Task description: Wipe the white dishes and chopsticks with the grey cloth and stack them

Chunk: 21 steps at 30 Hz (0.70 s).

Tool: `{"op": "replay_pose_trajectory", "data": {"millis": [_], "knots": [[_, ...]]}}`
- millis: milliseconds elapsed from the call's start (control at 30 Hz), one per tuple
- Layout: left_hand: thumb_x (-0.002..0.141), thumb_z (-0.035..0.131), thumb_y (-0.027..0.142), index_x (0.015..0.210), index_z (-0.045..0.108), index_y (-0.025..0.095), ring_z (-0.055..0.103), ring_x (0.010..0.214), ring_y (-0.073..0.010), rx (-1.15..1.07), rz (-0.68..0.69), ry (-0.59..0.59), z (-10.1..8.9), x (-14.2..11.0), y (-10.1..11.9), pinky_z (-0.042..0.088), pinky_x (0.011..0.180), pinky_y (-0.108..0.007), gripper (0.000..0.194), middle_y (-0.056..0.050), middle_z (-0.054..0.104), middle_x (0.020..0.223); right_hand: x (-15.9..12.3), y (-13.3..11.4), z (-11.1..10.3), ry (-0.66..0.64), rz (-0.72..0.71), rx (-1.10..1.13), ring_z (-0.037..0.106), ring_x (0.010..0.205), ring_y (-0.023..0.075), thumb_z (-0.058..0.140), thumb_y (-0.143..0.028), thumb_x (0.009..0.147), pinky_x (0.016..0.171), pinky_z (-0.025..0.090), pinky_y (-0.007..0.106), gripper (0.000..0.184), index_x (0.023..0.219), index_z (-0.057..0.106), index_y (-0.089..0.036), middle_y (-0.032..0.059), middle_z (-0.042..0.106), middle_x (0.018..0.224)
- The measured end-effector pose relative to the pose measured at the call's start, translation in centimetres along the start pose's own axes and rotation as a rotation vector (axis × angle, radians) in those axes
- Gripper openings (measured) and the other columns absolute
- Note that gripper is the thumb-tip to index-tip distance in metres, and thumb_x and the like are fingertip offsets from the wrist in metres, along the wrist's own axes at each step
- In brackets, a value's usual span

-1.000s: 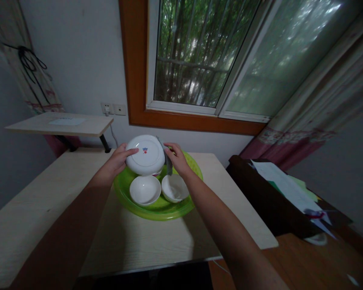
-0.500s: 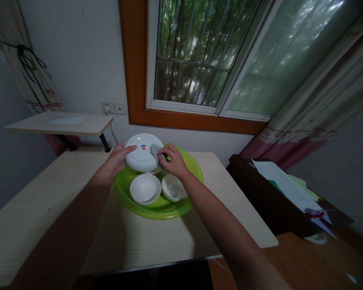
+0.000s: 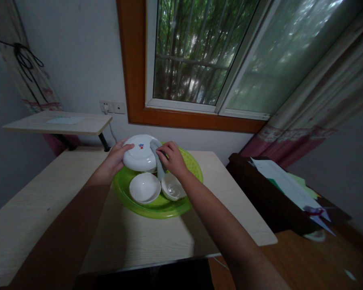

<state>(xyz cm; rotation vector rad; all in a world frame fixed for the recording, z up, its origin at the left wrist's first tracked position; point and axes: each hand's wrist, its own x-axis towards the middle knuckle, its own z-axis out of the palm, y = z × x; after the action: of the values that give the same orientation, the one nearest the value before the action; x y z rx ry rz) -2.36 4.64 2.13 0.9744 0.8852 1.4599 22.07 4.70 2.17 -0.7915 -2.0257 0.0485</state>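
Note:
My left hand grips the left rim of a white plate, thumb on its upturned underside, where a small blue and red mark shows. A grey cloth is pinched in my right hand; its upper end lies against the plate's right side and the rest hangs down. Below the plate, a white bowl and a second white bowl sit in a round green basin. Another white dish behind them is mostly hidden by the plate.
The basin stands on a pale wooden table. A small raised shelf with a paper on it is at the left. A window is behind, and papers lie on a dark piece of furniture at the right.
The cloth now hangs lower, down between the two bowls. The plate has shifted slightly left, still in my left hand, and my right hand has moved up a little.

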Motion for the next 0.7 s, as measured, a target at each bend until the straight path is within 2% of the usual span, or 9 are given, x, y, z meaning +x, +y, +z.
{"op": "replay_pose_trajectory", "data": {"millis": [133,300,433,567,700], "knots": [[0.070,0.079,0.020,0.147,0.046,0.023,0.072,0.091,-0.0223,0.061,-0.007,0.052,0.1,0.1,0.2,0.058,0.075,-0.029,0.084,-0.012,0.069,0.123,0.0,0.3,-0.1,0.016,0.007,-0.015,0.055,0.097,0.0229,0.055,-0.032,0.099,0.090,0.046,0.039,0.019,0.101,0.071,-0.024,0.0076,0.059,0.095],[0.070,0.077,0.020,0.142,0.053,0.020,0.071,0.087,-0.0200,0.064,0.024,0.000,0.1,0.2,0.1,0.057,0.074,-0.027,0.076,-0.013,0.069,0.123,-0.2,-1.0,0.1,-0.121,-0.098,-0.013,0.055,0.101,0.0236,0.054,-0.034,0.099,0.092,0.045,0.041,0.021,0.104,0.072,-0.024,0.0090,0.063,0.103],[0.069,0.078,0.019,0.142,0.053,0.019,0.070,0.082,-0.0179,0.067,0.015,-0.007,0.1,0.3,0.0,0.055,0.072,-0.026,0.078,-0.012,0.070,0.120,-0.4,-1.5,0.3,-0.170,-0.147,-0.037,0.055,0.103,0.0250,0.053,-0.035,0.099,0.093,0.044,0.045,0.024,0.109,0.074,-0.026,0.0091,0.066,0.109],[0.068,0.079,0.021,0.142,0.052,0.017,0.068,0.073,-0.0148,0.067,0.015,-0.037,0.1,0.2,0.0,0.053,0.063,-0.023,0.078,-0.012,0.071,0.116,-0.4,-2.2,0.0,-0.233,-0.221,-0.089,0.051,0.115,0.0275,0.055,-0.037,0.098,0.102,0.041,0.050,0.031,0.124,0.069,-0.029,0.0074,0.064,0.125],[0.069,0.079,0.022,0.143,0.051,0.018,0.067,0.070,-0.0141,0.096,0.006,-0.105,0.1,0.1,-0.1,0.052,0.061,-0.022,0.079,-0.012,0.072,0.114,-0.3,-2.9,0.0,-0.275,-0.224,-0.187,0.042,0.129,0.0299,0.054,-0.042,0.098,0.111,0.034,0.053,0.039,0.135,0.062,-0.032,0.0038,0.053,0.146]]}}
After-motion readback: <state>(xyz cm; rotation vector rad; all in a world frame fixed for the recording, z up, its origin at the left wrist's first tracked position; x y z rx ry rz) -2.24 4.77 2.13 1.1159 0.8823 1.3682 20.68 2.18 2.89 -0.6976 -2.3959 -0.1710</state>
